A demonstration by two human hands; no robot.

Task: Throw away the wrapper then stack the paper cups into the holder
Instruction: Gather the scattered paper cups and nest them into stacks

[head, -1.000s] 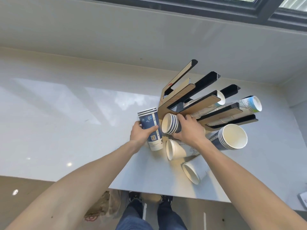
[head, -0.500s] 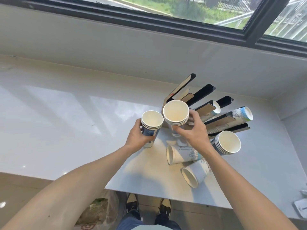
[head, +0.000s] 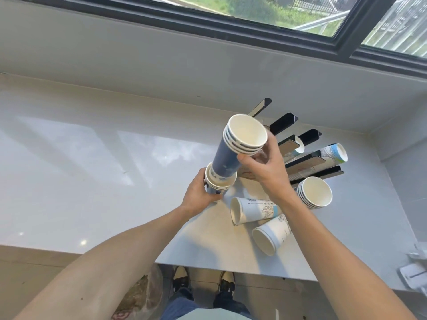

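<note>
1. Hands nesting cups: right hand pinches tilted blue paper-cup stack, its base entering lower cup stack.
2. Left hand wraps lower stack, steadying it above white counter.
3. Slatted wooden holder waits just behind.

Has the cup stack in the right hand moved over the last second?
Yes. The right hand has lifted its blue cup stack away from the holder and leftward; its base now enters the left hand's stack.

Bright window daylight, glossy counter glare
</note>
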